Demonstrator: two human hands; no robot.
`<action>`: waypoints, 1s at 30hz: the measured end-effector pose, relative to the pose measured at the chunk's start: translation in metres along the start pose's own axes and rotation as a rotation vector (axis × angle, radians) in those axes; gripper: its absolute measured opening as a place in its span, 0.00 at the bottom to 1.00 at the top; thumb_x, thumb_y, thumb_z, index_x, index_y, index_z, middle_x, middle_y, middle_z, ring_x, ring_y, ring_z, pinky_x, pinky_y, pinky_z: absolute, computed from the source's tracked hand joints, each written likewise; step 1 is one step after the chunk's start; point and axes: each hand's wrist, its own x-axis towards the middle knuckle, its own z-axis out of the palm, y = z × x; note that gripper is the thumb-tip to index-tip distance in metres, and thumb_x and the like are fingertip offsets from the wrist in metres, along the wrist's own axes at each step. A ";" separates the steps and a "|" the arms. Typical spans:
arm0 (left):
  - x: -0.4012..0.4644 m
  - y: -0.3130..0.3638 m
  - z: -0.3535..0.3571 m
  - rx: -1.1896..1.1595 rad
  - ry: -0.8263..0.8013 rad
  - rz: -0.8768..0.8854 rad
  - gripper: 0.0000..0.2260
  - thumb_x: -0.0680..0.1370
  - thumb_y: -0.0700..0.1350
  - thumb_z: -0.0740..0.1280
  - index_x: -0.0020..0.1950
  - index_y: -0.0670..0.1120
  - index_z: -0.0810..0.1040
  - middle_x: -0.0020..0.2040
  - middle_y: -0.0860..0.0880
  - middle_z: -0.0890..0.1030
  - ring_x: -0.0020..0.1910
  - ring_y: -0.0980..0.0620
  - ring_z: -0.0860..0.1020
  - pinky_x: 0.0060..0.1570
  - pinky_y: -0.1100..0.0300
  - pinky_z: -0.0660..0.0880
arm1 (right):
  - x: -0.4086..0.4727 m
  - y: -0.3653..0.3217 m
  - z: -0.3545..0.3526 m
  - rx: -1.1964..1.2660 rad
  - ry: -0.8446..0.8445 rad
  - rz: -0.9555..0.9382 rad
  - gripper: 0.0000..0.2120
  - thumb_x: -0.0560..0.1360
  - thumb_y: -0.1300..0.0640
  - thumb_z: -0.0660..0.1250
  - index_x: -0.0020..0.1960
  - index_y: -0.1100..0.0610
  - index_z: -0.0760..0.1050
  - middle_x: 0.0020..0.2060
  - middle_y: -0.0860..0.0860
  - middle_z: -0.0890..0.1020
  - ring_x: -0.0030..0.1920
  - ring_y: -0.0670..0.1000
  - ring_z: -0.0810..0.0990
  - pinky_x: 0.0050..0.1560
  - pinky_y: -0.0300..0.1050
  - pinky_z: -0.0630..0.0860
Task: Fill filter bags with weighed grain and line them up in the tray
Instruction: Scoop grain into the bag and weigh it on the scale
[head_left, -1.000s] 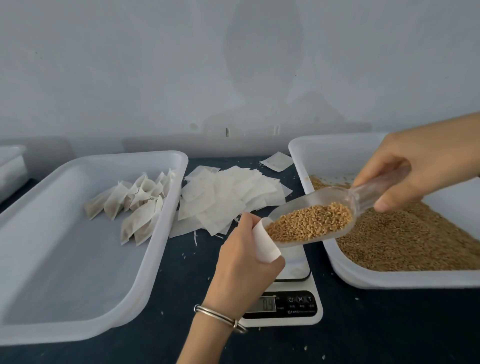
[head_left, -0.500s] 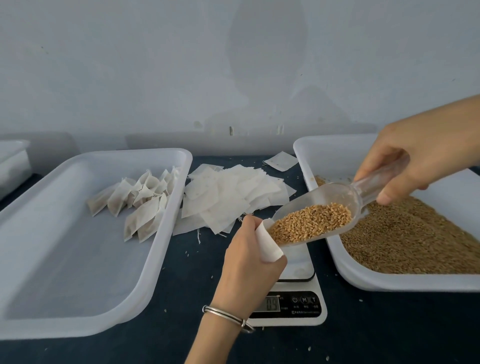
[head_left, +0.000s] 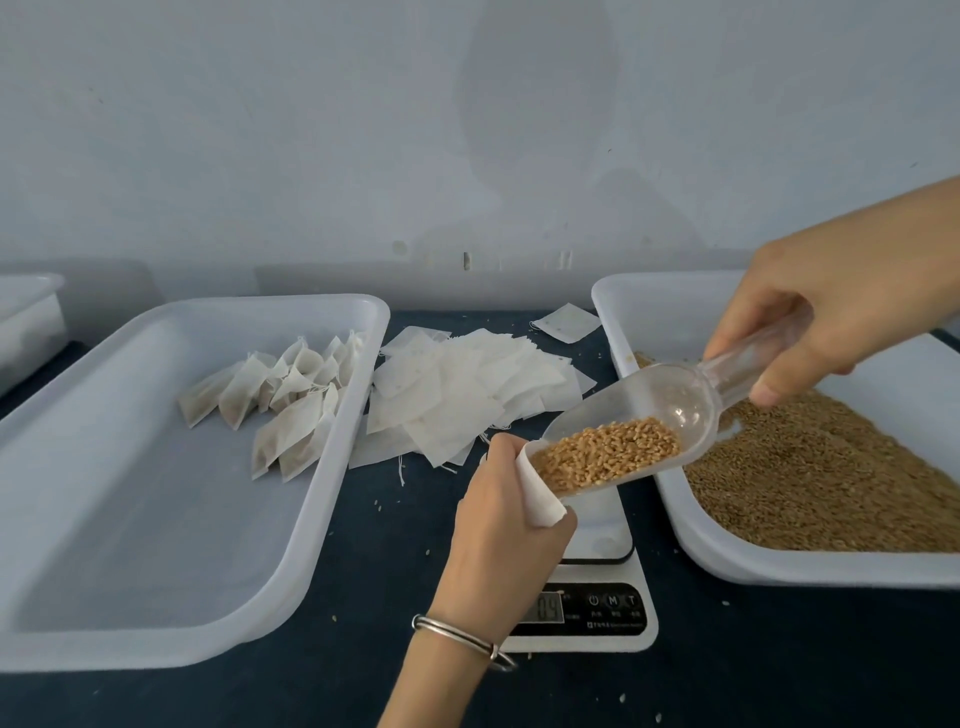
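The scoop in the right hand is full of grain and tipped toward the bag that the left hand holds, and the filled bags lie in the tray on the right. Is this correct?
One detail is wrong. In the head view the filled bags lie in the left tray; the right tray holds loose grain. The rest stands: the right hand tips the scoop toward the bag in the left hand.
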 end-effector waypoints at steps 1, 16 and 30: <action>0.000 0.000 0.000 0.002 -0.004 0.000 0.16 0.71 0.40 0.67 0.49 0.58 0.66 0.46 0.56 0.75 0.42 0.56 0.75 0.36 0.66 0.70 | 0.000 0.000 0.000 -0.003 0.000 0.000 0.12 0.63 0.44 0.72 0.46 0.38 0.81 0.32 0.45 0.83 0.26 0.40 0.76 0.28 0.30 0.69; 0.000 -0.002 0.004 -0.027 -0.017 0.001 0.13 0.73 0.41 0.66 0.49 0.56 0.66 0.46 0.51 0.73 0.36 0.56 0.71 0.34 0.66 0.68 | 0.001 0.005 0.002 0.036 -0.002 -0.007 0.14 0.60 0.41 0.71 0.45 0.34 0.80 0.36 0.51 0.84 0.27 0.39 0.76 0.30 0.29 0.70; -0.001 0.001 0.002 -0.180 -0.030 0.000 0.12 0.72 0.37 0.65 0.49 0.53 0.69 0.40 0.54 0.72 0.31 0.66 0.73 0.26 0.72 0.67 | 0.007 0.032 0.012 0.168 -0.015 -0.108 0.13 0.63 0.42 0.73 0.47 0.34 0.80 0.32 0.45 0.83 0.27 0.40 0.76 0.32 0.27 0.70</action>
